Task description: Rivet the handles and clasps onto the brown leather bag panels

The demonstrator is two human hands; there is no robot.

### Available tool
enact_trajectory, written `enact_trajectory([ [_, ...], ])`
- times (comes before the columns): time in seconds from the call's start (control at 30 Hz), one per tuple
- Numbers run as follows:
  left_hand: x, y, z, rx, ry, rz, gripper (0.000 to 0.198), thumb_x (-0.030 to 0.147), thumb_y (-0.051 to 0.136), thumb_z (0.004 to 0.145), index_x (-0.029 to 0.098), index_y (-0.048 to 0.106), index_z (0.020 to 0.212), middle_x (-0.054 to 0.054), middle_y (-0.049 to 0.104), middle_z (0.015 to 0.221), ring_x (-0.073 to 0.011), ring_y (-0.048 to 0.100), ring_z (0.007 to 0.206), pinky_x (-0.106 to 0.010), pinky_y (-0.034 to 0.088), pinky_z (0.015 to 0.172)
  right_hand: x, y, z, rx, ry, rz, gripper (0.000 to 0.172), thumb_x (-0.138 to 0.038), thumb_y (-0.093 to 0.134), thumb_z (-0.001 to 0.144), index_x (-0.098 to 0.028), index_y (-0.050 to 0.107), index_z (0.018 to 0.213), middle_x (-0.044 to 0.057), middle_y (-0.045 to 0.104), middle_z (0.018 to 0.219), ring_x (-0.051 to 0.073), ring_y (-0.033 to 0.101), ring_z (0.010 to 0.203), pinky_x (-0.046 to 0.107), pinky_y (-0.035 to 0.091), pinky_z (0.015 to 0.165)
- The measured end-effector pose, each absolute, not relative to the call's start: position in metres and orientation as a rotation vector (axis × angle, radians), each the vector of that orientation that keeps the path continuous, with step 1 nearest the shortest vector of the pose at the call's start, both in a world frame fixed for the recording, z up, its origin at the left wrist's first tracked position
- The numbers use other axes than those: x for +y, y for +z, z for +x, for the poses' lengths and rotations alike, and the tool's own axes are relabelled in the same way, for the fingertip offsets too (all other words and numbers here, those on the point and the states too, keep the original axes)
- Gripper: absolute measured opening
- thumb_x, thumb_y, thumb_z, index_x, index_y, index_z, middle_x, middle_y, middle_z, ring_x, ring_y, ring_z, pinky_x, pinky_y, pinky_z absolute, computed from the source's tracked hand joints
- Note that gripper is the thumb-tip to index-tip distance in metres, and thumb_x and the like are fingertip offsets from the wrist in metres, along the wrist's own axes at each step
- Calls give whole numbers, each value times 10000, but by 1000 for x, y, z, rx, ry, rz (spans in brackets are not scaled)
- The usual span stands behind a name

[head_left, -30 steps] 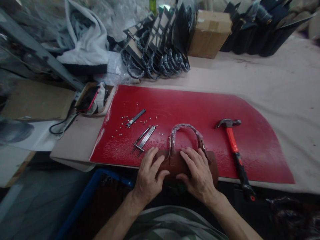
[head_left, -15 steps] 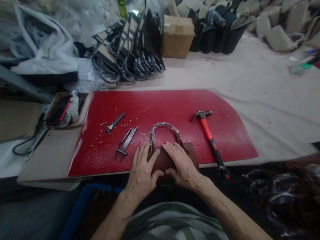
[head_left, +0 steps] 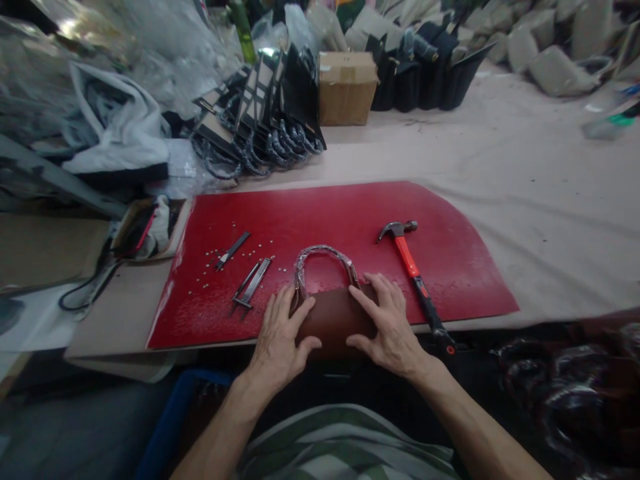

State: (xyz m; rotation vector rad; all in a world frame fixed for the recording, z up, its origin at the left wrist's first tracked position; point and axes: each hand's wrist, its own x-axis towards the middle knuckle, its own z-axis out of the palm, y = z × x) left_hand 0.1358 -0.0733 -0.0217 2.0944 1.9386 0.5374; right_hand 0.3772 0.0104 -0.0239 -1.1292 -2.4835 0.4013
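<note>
A brown handbag [head_left: 333, 320] lies at the near edge of a red mat [head_left: 320, 213], its plastic-wrapped handle [head_left: 324, 249] arching away from me. My left hand [head_left: 284, 330] rests on the bag's left side, fingers extended and thumb apart. On the right side, my right hand [head_left: 387, 327] lies with its fingers spread over the bag. Left of the bag are a metal pronged tool [head_left: 254, 283] and a flat metal strip tool [head_left: 233, 251], among small pale bits. To the right lies a claw hammer [head_left: 411, 263] with a red and black handle.
Behind the mat stand a cardboard box [head_left: 347, 90] and several black bags with wrapped handles [head_left: 285, 143]. A small tray [head_left: 150, 230] with odds and ends sits at left. Wrapped brown items [head_left: 560, 387] fill the lower right, and a blue bin [head_left: 170, 413] is below the table edge.
My right hand has slid to the right across the bag, its fingers spreading wider, uncovering more of the brown surface. My left hand stays on the left side. The camera view has shifted slightly.
</note>
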Motion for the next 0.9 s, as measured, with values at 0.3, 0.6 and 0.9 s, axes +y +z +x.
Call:
enact_trajectory([
  [0.3, -73, -18, 138, 1950, 449, 2088, 783, 258, 755, 783, 224, 401, 1480, -166, 271, 1582, -365, 247, 1477, -586, 285, 1191, 13, -6, 352, -2584, 459, -1333, 908, -525, 862, 607, -233, 533, 1401, 175, 395, 1475, 402, 326, 1373, 622, 214, 1134],
  [0.6, -63, -3, 153, 2088, 326, 1999, 896, 239, 844, 666, 211, 430, 1459, -196, 378, 1479, -386, 368, 1396, -575, 345, 1153, 6, -8, 341, -2460, 462, -1409, 838, -453, 890, 561, -189, 592, 1299, 169, 482, 1302, 359, 438, 1219, 573, 287, 1102],
  [0.9, -60, -4, 156, 2125, 366, 1968, 800, 220, 858, 620, 179, 545, 1356, -200, 395, 1443, -400, 374, 1372, -574, 331, 1162, 5, -11, 340, -2433, 447, -1415, 766, -448, 894, 562, -202, 644, 1243, 151, 497, 1268, 350, 445, 1178, 586, 278, 1099],
])
